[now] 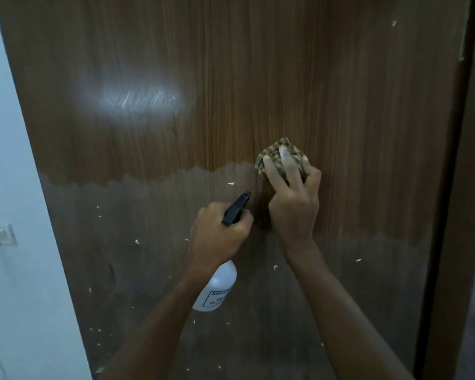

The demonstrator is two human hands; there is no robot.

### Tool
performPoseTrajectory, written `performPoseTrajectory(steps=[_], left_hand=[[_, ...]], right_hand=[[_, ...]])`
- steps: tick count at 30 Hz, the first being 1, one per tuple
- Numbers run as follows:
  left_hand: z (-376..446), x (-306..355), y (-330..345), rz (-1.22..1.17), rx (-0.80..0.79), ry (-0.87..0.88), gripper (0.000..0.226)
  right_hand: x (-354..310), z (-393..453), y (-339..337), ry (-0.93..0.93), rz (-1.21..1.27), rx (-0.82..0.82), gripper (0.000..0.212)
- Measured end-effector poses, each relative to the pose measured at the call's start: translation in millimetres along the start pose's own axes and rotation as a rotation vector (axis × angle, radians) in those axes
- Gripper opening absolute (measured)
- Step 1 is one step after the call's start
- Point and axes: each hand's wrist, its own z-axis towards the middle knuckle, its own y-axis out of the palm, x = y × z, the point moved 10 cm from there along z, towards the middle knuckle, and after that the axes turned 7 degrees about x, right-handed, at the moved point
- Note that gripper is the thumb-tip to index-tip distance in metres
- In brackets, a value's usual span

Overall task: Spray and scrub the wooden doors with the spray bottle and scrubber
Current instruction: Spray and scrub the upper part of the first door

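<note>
A wooden door [203, 78] fills the view, brown and glossy above a wavy line, dull and greyish below it, with small white flecks. My left hand [220, 234] grips a white spray bottle [217, 286] by its black trigger head, nozzle aimed up at the door. My right hand [294, 204] presses a checked beige scrubber [274, 154] flat against the door, just right of the nozzle. The two hands are close together near the middle of the door.
A pale wall [8, 187] stands at the left with a small white fitting [0, 235]. The dark door edge and frame [450, 187] run down the right side, with a dim room beyond.
</note>
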Motion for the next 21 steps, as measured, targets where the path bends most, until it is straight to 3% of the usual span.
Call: performPoseTrajectory(steps=[4, 11, 14, 18, 21], left_hand=[[-6.7, -19.2, -8.3, 0.042, 0.01, -0.076, 0.045], [-7.0, -33.4, -32.8, 0.068, 0.105, -0.142, 0.046], [-3.5, -38.6, -41.9, 0.044, 0.09, -0.127, 0.047], [-1.6, -41.9, -54.5, 0.001, 0.087, -0.087, 0.055], [4.1, -48.1, -64.6, -0.008, 0.082, -0.091, 0.055]], right_hand=[[-7.4, -25.4, -3.2, 0.008, 0.046, -0.086, 0.042], [-22.5, 8.3, 15.8, 0.079, 0.026, -0.117, 0.042], [-46.8, -24.3, 12.1, -0.022, 0.031, -0.134, 0.052], [-80.6, -105.7, -2.3, -0.235, 0.118, -0.256, 0.035], [-78.0, -62.1, 11.6, -0.201, 0.067, -0.223, 0.038]])
